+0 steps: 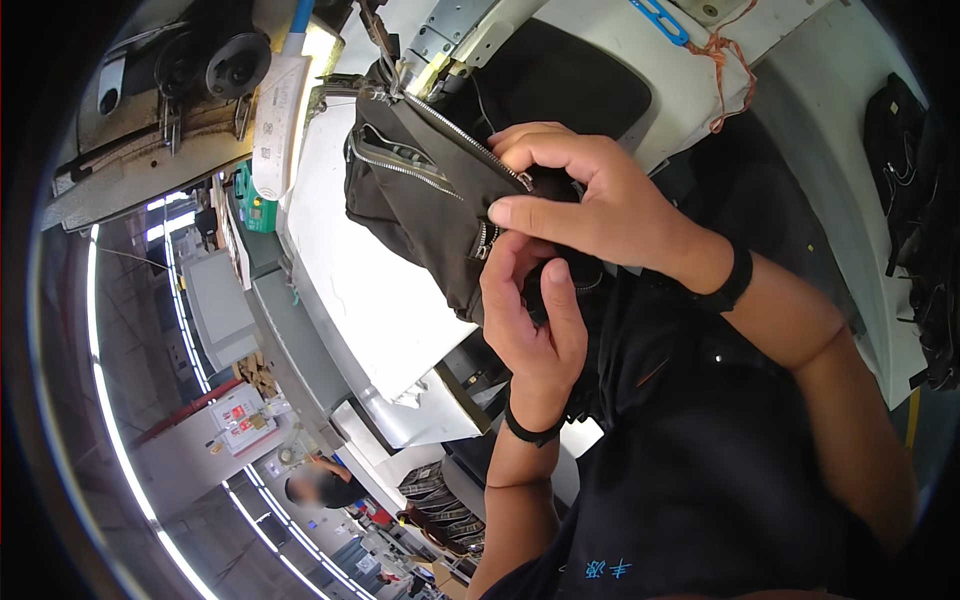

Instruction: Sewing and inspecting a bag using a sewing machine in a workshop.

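The dark cloth piece (420, 200) with metal zips is in front of the person, near the middle of the view; its upper end reaches the metal machine parts (465, 45), and its left part is over a bright white work surface (350, 270); a long zip (460, 130) runs down its upper edge toward the right hand (600, 190), and an open curved zip (400, 170) lies to the left; the right hand pinches the cloth beside the end of the long zip, thumb on the near face and fingers at the upper edge; the left hand (530, 320) is just below, fingers curled against the cloth by a short piece of zip (486, 240), thumb standing apart; its fingertips are partly hidden, so I cannot tell whether it grips; each wrist wears a black band (735, 280); above right are a blue plastic hook (660, 18) and tangled orange thread (718, 70); at upper left are a white lamp (278, 130) and a green box (257, 200); more dark cloth (900, 170) hangs at far right; another person (335, 487) is in the background at lower left, near plaid cloth (445, 505).
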A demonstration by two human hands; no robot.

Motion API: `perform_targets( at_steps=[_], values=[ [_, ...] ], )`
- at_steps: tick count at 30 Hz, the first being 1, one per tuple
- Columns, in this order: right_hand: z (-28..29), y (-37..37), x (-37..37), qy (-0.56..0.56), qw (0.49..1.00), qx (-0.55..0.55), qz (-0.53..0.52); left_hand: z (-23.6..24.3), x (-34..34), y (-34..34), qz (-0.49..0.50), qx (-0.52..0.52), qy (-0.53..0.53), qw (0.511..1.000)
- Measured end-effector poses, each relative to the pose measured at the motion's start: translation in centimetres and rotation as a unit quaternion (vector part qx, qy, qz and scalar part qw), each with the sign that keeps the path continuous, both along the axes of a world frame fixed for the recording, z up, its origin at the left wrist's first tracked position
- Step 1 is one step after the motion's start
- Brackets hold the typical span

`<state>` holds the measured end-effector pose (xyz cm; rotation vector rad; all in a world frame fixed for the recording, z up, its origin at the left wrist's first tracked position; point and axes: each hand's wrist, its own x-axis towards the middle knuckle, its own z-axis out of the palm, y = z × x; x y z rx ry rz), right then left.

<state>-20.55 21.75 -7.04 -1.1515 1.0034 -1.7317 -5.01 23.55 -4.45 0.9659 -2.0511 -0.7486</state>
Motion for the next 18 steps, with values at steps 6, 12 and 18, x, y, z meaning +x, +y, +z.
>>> perform_targets(
  at_steps=[6,12,18],
  values=[
    [-1.3,0.1,0.6,-0.014,0.997,-0.021,-0.069,-0.7,0.1,-0.6,0.024,-0.179,-0.095,0.979],
    [-1.8,-1.3,-0.7,0.059,0.994,-0.092,-0.020,0.2,0.1,-2.0,0.086,-0.224,-0.152,0.959],
    [-1.9,-0.9,-2.2,0.188,0.978,-0.092,-0.019,3.1,-0.2,-3.1,0.015,-0.147,-0.216,0.965]
  ],
)
